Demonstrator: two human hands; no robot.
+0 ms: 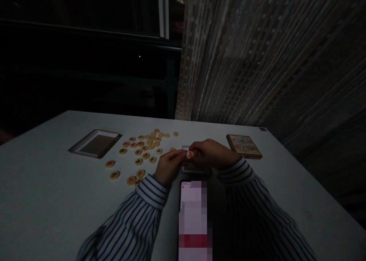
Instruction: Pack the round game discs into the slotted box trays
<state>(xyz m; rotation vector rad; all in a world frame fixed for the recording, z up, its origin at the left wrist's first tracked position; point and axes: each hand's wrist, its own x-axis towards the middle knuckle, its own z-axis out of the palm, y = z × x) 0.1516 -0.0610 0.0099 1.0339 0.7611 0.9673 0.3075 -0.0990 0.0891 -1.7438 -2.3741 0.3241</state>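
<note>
A round Chinese chess piece (190, 154) with a red character is held up between my two hands. My left hand (170, 165) is closed, its thumb and fingertips pinching the piece's left edge. My right hand (211, 154) is closed as well, fingers on the other side of the same piece. Directly below them lies a small open tray (185, 169), mostly covered by my hands. To the left of my hands, many more Chinese chess pieces (145, 156) with red or black characters are scattered, some blank side up.
An open box half (117, 139) lies at the table's left, and a printed box (245, 145) at the right. Between my forearms is a lit phone (193, 219). The white table (51, 184) ends at a bead curtain (228, 62); the room is dim.
</note>
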